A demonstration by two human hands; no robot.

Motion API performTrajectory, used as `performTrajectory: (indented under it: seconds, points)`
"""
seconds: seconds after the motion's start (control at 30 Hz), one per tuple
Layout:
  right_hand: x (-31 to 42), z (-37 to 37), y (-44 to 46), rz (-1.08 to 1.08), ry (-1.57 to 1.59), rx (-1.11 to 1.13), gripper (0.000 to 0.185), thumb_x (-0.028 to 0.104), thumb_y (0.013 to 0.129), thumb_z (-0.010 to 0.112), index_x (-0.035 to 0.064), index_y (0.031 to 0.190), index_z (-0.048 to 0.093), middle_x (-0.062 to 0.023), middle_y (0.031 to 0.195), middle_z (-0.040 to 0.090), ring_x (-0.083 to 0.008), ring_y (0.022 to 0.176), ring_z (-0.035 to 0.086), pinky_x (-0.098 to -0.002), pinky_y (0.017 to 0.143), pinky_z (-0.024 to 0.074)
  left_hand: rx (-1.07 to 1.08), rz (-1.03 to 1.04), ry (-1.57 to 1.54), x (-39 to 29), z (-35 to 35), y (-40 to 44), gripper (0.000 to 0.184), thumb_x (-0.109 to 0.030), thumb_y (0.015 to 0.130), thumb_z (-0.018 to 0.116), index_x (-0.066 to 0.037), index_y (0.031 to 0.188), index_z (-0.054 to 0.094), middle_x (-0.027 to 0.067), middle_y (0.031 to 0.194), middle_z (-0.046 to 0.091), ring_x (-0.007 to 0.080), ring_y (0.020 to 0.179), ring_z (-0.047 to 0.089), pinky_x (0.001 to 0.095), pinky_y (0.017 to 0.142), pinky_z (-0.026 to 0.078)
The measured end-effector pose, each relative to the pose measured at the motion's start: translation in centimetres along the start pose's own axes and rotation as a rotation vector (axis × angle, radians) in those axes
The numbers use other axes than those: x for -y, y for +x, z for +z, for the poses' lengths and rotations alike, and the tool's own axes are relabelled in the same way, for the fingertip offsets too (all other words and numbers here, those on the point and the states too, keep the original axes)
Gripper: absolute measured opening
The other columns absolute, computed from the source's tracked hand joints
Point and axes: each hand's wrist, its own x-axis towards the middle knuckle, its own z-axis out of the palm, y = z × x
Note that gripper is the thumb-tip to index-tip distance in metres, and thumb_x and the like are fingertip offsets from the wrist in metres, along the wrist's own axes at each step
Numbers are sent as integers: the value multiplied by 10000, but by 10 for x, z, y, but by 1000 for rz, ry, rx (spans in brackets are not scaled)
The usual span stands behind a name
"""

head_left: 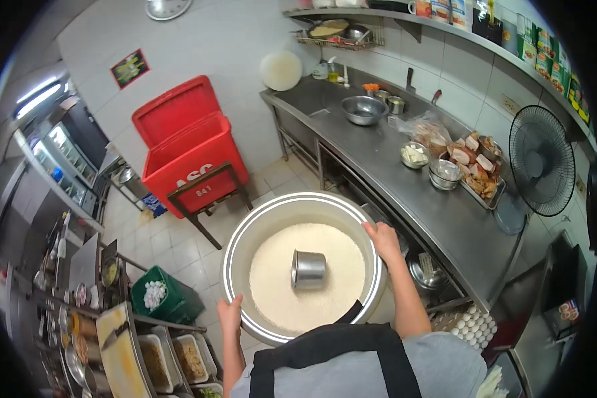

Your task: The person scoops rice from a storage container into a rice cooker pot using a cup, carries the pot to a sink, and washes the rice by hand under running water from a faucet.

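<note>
A large, round, pale tub (pixel 243 255) is directly in front of the person, beside the long front edge of the steel desk (pixel 386 156) and below its top. Its wide rim is ringed by bright white lines, and its inner wall is smooth and off-white. Fine, cream-white grains (pixel 343 295) cover the bottom in a broad, fairly level layer. On them, near the middle, a shiny metal cup (pixel 310 270) lies on its side, its mouth turned toward the left of the view and its closed end to the right. Its sides look straight and brushed, with light streaks and a thin lip at the mouth.

The left hand (pixel 230 315) is at the near left part of the tub's rim, thumb raised along the edge; its other fingers are partly hidden, so how closely they press together cannot be told. The right hand (pixel 383 240) holds the far right part of the rim, its fingers slightly spread and bent at the edge. The cup touches neither hand. What supports the tub underneath is hidden.

A black strap end (pixel 349 312) overlaps the tub's near side. Beyond the tub, toward the left, stands an open red cooler (pixel 196 156); a green bin (pixel 186 302) holding white, rounded pieces (pixel 154 294) is nearer.
</note>
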Motion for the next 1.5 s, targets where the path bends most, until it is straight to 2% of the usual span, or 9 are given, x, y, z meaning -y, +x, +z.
performTrajectory:
  seconds: [0.2,0.33,0.5,0.73,0.93,1.03,1.13,1.23,1.5]
  points:
    - [-1,40,83,166,-44,-85,658,571,835,525,-81,763,587,-320,820,597,-445,836,590,-471,745,453,179,18,-27,-39,67,153,245,-92,774,649,47,950,550,127,847,629,182,726,596,316,659,478]
    - [18,75,168,199,6,-150,675,566,831,533,-105,814,602,-327,850,605,-437,860,601,-456,755,457,203,50,10,-84,117,254,236,-95,771,654,40,933,549,115,820,626,170,692,590,309,621,476]
    - [67,102,280,134,36,-153,686,558,832,534,-124,834,602,-335,844,604,-443,855,603,-456,765,456,195,105,-73,-104,155,362,221,-105,778,654,29,926,558,106,799,624,165,667,585,303,606,474]
    - [124,154,412,126,-20,-91,670,549,845,526,-115,868,607,-328,859,608,-449,868,599,-474,777,460,235,-16,-157,-116,203,492,221,-112,795,650,23,932,542,106,836,614,170,721,579,307,632,464]
    - [141,178,496,216,-6,-309,684,571,838,522,-108,840,608,-319,820,614,-426,824,617,-453,750,457,376,143,-88,-177,275,633,229,-114,791,656,30,928,542,106,851,620,167,738,582,301,682,466]
    - [147,178,522,282,8,-377,669,563,835,536,-102,831,611,-313,806,617,-418,802,622,-444,730,461,467,123,-35,-206,315,682,227,-103,788,654,30,935,544,103,865,627,165,761,591,301,702,467]
    - [147,174,536,409,40,-390,699,578,836,522,-114,861,621,-332,854,609,-460,875,596,-473,782,452,564,116,-38,-232,356,714,217,-98,790,649,26,935,545,99,858,626,162,761,590,298,701,465]
    - [136,181,562,502,10,-414,702,585,834,521,-109,851,620,-331,854,609,-460,867,596,-479,770,453,638,143,-35,-248,403,755,207,-98,791,648,16,930,545,85,844,620,153,743,579,289,693,457]
    - [142,185,706,453,-43,-429,659,574,855,491,-73,860,615,-300,888,621,-434,877,605,-486,769,460,609,151,-22,-269,501,843,196,-86,795,658,-5,936,549,56,846,610,145,757,552,288,726,442]
